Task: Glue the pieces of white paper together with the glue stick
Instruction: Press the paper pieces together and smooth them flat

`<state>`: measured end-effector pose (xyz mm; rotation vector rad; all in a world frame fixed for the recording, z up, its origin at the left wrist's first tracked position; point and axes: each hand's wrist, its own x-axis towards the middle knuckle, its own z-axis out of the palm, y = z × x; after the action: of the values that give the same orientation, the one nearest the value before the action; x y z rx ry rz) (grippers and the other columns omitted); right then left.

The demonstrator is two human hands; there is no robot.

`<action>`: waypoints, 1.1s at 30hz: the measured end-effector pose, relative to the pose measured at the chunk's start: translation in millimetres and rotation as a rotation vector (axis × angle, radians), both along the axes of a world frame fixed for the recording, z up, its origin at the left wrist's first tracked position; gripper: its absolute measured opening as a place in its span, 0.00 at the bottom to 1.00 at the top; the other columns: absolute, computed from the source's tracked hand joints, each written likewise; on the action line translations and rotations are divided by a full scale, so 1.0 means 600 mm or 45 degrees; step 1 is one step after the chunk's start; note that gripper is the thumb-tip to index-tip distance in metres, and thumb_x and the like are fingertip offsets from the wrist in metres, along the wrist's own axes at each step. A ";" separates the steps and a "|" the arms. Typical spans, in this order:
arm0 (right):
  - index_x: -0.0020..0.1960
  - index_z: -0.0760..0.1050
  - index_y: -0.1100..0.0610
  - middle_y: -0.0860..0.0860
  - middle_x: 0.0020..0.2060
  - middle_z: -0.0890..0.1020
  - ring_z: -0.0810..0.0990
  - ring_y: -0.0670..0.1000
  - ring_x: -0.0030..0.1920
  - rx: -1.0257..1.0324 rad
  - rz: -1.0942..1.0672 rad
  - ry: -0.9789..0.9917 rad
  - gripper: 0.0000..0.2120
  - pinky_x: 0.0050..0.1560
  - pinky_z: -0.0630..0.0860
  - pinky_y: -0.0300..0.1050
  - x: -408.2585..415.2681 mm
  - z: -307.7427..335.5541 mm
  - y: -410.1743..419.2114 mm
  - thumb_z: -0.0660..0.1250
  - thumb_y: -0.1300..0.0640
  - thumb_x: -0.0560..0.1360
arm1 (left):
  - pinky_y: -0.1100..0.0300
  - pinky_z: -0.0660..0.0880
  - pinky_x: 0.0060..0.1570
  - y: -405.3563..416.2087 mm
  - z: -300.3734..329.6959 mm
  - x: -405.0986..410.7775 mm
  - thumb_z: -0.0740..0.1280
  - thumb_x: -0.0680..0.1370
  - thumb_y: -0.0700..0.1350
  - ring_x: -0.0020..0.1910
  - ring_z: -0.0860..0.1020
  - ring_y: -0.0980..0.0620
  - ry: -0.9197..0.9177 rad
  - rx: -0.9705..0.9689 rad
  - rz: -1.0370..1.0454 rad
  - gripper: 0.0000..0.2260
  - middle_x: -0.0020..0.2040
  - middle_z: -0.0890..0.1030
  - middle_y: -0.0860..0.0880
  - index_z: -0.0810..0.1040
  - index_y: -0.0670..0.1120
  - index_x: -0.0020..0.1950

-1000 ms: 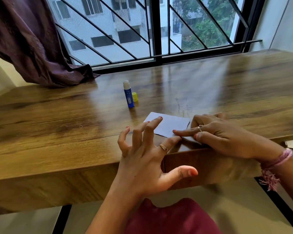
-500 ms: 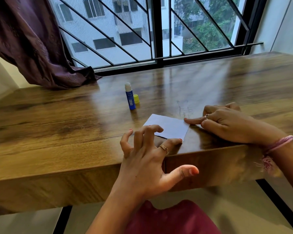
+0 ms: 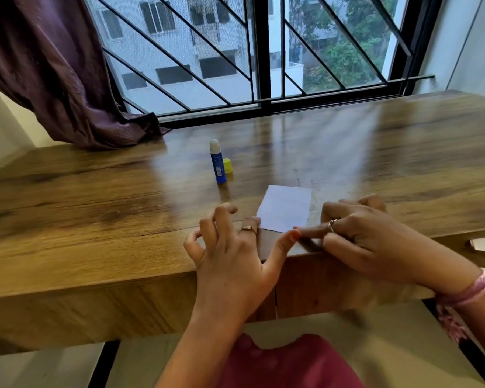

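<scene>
- I see the white paper (image 3: 284,209) lying flat near the front edge of the wooden table (image 3: 95,214).
- My left hand (image 3: 230,256) touches its left corner, fingers spread and bent, gripping nothing.
- My right hand (image 3: 370,233) presses 1 straight finger on the near-right corner, the others curled.
- The uncapped glue stick (image 3: 217,161) stands beyond, its yellow cap (image 3: 227,166) beside it.

White paper (image 3: 284,208) flat; uncapped glue stick (image 3: 218,161) upright
</scene>
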<state>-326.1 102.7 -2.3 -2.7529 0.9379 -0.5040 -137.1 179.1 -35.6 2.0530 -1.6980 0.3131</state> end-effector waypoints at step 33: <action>0.39 0.75 0.42 0.43 0.42 0.68 0.64 0.37 0.48 -0.066 -0.037 0.201 0.21 0.55 0.59 0.47 0.002 -0.010 -0.034 0.45 0.43 0.76 | 0.47 0.51 0.64 0.015 0.003 0.014 0.49 0.71 0.76 0.66 0.66 0.53 -0.161 0.004 -0.408 0.30 0.60 0.70 0.55 0.75 0.60 0.61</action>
<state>-325.1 82.0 -8.3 -2.8643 1.0141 -0.3232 -128.5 188.2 -34.0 1.7561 -2.0677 0.3393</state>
